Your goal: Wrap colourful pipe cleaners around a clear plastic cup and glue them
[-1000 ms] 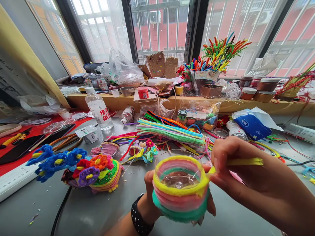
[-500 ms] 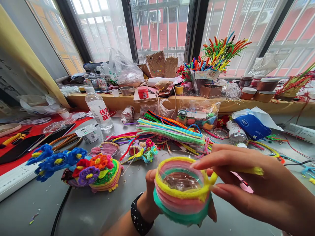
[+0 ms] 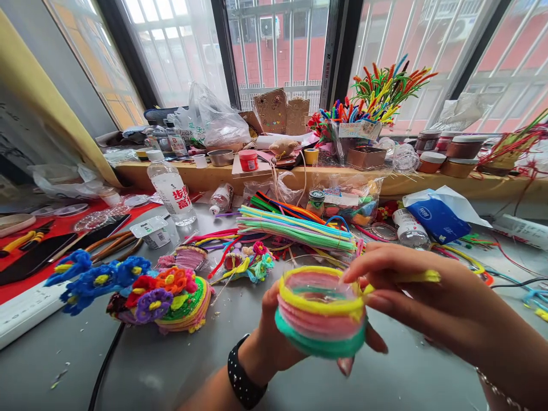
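So the left hand has its grip closed round the wrapped cup, up off the tabletop; the right hand pinches the yellow pipe cleaner at the rim, just right of that grip.

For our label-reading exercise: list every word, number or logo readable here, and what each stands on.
"步步高", red characters: white label of the clear plastic water bottle.
"B", seemingly: label of the small clear bottle on the sill.
Too small: white logo on the blue tissue pack; print on the white lidded cup.
None: clear cup wrapped in coloured pipe cleaners.
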Demonstrator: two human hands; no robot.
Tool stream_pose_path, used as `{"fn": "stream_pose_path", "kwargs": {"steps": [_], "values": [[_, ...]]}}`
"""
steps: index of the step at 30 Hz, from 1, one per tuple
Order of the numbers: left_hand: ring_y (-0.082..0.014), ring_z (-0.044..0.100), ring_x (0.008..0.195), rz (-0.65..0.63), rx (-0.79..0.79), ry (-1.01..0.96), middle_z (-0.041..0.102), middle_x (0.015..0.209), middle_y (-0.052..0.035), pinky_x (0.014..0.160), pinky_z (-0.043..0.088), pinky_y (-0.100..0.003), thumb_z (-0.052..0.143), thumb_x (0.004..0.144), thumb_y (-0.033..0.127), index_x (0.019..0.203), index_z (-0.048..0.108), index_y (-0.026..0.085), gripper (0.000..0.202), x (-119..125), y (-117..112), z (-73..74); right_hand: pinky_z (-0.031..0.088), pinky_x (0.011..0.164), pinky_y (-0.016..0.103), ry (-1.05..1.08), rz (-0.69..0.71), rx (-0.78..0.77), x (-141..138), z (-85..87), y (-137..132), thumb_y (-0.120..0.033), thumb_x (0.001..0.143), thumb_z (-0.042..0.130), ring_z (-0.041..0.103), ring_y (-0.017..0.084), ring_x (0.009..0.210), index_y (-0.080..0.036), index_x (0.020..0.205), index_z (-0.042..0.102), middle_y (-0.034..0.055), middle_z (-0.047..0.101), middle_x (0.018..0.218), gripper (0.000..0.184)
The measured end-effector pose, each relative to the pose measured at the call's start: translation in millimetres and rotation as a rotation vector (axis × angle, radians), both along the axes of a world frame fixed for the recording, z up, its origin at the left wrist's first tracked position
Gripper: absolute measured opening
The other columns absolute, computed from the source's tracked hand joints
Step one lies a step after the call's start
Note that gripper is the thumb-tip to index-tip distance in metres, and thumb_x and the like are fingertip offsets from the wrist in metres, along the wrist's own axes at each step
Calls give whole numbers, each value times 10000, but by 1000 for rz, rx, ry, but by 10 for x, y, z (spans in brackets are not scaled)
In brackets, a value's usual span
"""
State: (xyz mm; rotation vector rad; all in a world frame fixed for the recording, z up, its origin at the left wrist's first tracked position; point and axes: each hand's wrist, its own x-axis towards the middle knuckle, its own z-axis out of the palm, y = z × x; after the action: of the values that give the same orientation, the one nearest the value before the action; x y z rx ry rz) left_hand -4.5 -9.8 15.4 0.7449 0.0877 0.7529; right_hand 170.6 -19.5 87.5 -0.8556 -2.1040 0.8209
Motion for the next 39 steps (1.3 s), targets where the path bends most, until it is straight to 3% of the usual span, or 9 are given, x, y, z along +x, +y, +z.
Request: {"fn": "stream_pose_path", "kwargs": {"steps": [2,7,9,13,19,23,26,30,39], "values": [[-154,555,531,-18,28,-82,653,644,-84,515,386,-254,507,648,713,980,650,71,737,1,24,-12,437,532,149,70,35,-87,21,-48,55,-277,877,532,560,74,621,-258,976,604,-9,592,781,123],[-156,609,649,-48,17,-130,696,957,-154,624,426,-253,537,657,692,1114,615,97,755,-7,57,-107,430,489,157,188,101,-243,56,-148,202,-275,870,544,523,61,534,-213,969,607,-13,562,717,133],[-154,614,663,-30,-19,-120,694,987,-167,616,427,-242,531,663,693,1110,622,92,754,-9,48,-112,439,489,174,184,95,-270,64,-166,242,-292,866,546,519,73,539,-198,977,605,-4,554,719,157],[-151,630,662,-25,-88,-69,693,978,-192,571,442,-219,526,667,702,1130,611,51,804,-13,30,-65,466,545,179,156,47,-236,81,-165,259,-308,855,555,552,112,671,-197,928,616,17,555,758,146],[-188,686,811,-3,-139,-134,711,980,-110,635,511,-203,522,755,606,1090,643,104,616,-30,67,-9,494,586,178,142,67,-156,111,-177,271,-279,850,560,551,108,696,-195,895,607,24,541,806,107],[-177,693,796,34,-182,-134,716,963,-102,675,525,-195,495,769,609,1062,657,101,608,-37,90,3,492,638,177,105,40,-79,88,-199,308,-263,857,552,556,107,740,-218,928,601,14,552,828,97],[-189,698,799,99,-201,-76,714,977,-119,701,540,-220,444,782,625,1079,647,104,633,-30,94,9,490,618,189,106,16,-66,53,-203,305,-299,869,533,554,116,731,-209,931,587,23,553,825,122],[-199,667,951,292,-263,-20,687,1091,-102,826,535,-273,349,879,517,1131,611,106,549,-14,90,27,490,612,203,76,-57,-42,20,-200,280,-342,880,510,561,129,732,-191,939,574,33,562,793,174],[-231,685,899,302,-287,13,695,1036,-146,706,555,-224,277,875,561,1261,484,72,657,-8,115,58,499,616,223,21,-141,40,-47,-209,263,-361,895,474,579,134,729,-189,942,564,45,566,832,200]]}}
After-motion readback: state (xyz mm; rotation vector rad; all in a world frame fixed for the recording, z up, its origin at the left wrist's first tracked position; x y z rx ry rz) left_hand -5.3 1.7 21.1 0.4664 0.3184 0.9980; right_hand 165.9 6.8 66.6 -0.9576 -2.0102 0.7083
